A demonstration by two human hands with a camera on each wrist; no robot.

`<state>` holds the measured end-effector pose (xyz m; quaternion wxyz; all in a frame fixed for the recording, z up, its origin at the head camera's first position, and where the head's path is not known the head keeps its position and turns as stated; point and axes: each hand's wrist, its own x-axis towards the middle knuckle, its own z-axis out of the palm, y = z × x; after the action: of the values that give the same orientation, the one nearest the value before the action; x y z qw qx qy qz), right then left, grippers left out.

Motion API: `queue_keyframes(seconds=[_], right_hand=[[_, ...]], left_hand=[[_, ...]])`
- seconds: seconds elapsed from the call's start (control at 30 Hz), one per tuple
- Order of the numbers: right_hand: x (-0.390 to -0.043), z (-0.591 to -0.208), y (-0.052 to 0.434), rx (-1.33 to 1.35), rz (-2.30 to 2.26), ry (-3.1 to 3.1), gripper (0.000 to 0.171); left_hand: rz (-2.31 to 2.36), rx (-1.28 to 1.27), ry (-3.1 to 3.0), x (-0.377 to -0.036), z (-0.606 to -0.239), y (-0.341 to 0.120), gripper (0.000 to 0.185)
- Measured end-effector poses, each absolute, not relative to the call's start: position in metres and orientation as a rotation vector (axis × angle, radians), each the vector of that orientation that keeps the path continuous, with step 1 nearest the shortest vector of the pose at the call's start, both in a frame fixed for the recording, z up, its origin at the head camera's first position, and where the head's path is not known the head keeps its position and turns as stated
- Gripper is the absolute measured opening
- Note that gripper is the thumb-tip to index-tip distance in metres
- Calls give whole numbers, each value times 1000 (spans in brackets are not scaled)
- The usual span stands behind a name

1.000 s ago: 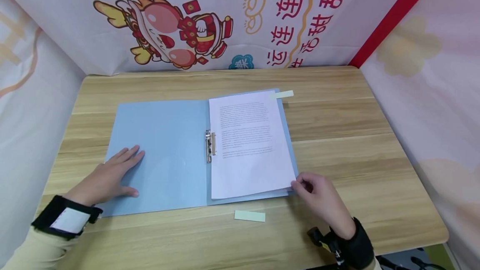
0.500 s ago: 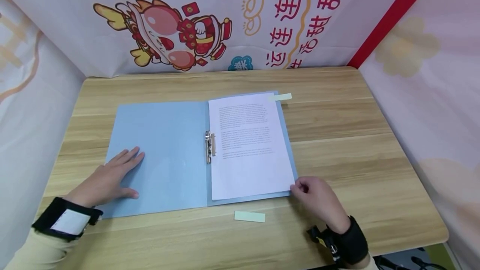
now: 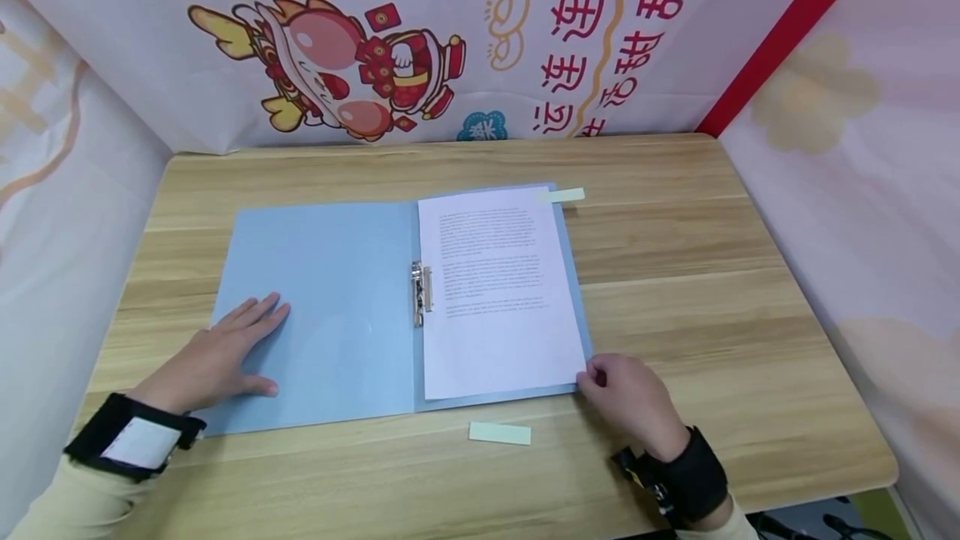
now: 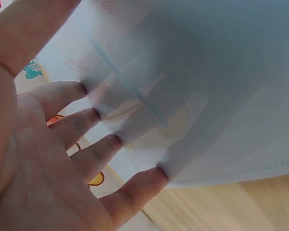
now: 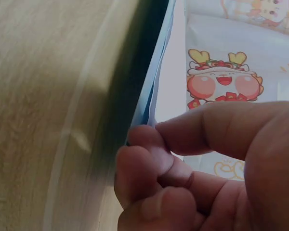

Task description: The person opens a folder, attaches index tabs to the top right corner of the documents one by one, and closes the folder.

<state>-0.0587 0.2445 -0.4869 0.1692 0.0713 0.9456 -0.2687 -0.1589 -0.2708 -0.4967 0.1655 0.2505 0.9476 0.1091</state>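
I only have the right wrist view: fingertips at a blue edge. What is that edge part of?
Observer: An open blue folder on the wooden table; the right hand pinches its near right corner.
Operator: Anything inside it?
Observer: A printed sheet on the right half, beside a metal clip at the spine.
Operator: Where is the other hand?
Observer: The left hand lies flat on the folder's left cover.

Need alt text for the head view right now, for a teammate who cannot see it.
An open blue folder lies on a wooden table, a printed sheet on its right half. The left hand rests flat on the left cover; the right hand pinches the sheet's near right corner.
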Motion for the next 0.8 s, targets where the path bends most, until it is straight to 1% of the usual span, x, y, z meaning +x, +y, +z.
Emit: queue_keyframes(seconds=[0.5, 0.8], right_hand=[[-59, -498, 240, 222, -628, 2729, 37], [-61, -497, 241, 212, -621, 2754, 36]], left_hand=[[319, 717, 2700, -157, -497, -270, 108], [322, 705, 2699, -158, -493, -268, 108]])
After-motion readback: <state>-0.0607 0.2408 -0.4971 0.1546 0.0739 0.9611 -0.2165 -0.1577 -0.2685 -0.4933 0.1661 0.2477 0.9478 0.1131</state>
